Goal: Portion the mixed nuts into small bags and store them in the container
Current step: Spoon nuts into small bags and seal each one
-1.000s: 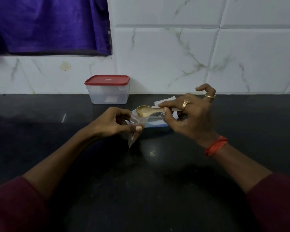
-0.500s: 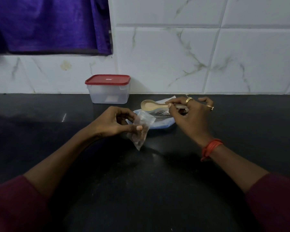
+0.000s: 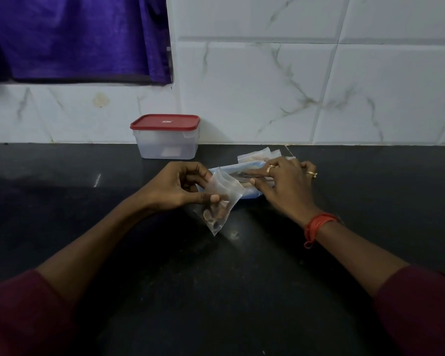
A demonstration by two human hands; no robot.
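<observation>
Your right hand (image 3: 284, 185) has dropped from where it held the spoon up; it now lies low over the blue-edged pack (image 3: 252, 196), and the spoon is no longer clearly visible. Fingers spread forward across the pack top, thumb tucked under at the near-left. Can't tell whether you are gripping anything there or just resting on it. Can't tell either whether that pack is a pouch or a plate.

Your left hand (image 3: 183, 186) pinches the small bag (image 3: 222, 194) by its upper part, thumb on the near face, fingers curled behind. Bag hangs tilted, lower corner pointing down to the counter (image 3: 216, 291), touching or just above it, can't say which. Nuts (image 3: 216, 214) sit bunched in the bottom of the small bag, so the portion is in your left hand, just left of the pack.

Spare bags (image 3: 254, 155) lie just behind the pack, far side. Container (image 3: 166, 142) stands at the far edge of the counter against the tiled wall (image 3: 267, 86), red lid (image 3: 165, 122) on, well apart from both hands. Purple cloth (image 3: 75, 37) hangs far left. Gold rings (image 3: 269, 168) on your right fingers, red band (image 3: 319, 223) on that wrist.
</observation>
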